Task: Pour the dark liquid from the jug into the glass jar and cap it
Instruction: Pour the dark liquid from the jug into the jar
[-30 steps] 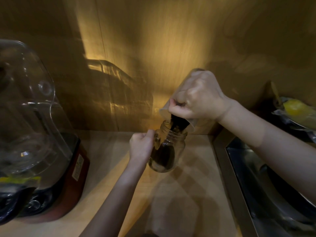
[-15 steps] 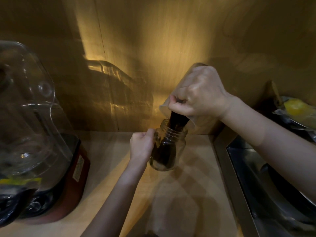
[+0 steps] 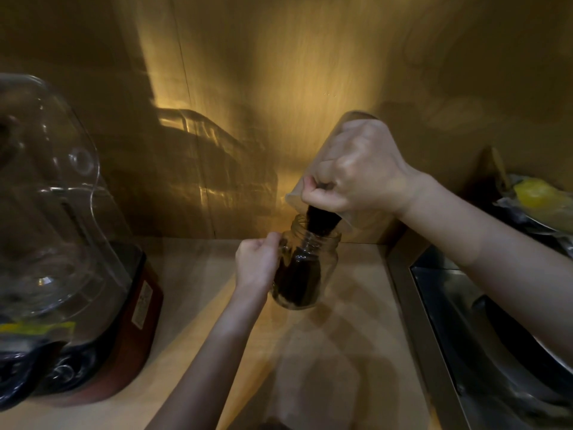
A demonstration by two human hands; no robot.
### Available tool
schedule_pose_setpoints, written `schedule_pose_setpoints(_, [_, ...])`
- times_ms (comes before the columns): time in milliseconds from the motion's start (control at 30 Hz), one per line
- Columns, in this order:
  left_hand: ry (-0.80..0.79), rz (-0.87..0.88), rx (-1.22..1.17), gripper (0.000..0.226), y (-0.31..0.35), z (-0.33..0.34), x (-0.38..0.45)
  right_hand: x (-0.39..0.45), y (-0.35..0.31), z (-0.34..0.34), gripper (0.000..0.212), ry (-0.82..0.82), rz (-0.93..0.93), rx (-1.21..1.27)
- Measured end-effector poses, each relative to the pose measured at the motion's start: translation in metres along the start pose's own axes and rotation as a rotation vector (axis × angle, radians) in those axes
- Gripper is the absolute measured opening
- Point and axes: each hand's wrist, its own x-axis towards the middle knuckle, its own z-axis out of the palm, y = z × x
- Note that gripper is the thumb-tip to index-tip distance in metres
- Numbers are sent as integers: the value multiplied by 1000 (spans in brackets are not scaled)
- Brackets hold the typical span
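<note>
A clear glass jar [image 3: 325, 262] with a handle stands on the wooden counter [image 3: 341, 352], partly filled with dark liquid [image 3: 299, 280]. My left hand [image 3: 255, 265] is closed around the jar's handle on its left side. My right hand [image 3: 359, 172] grips a translucent plastic jug [image 3: 313, 181], tipped steeply with its rim over the jar's mouth. A dark stream [image 3: 319, 221] falls from the jug's lip into the jar. My right hand hides most of the jug's body. No cap is in sight.
A blender [image 3: 62, 243] with a clear domed cover and red base stands at the left. A steel sink [image 3: 483, 330] lies along the right, with a yellow item [image 3: 539, 193] on wrapping behind it. A wooden wall [image 3: 279, 88] backs the counter.
The jug has tipped up more steeply and the dark liquid level in the jar has risen. My left hand has stayed on the jar's handle.
</note>
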Motion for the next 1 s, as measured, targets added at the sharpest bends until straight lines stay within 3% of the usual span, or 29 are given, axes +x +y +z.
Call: schedule_pose_setpoints(1000, [2, -35, -44, 39, -3, 2, 5, 1, -5, -4, 41, 39, -60, -58])
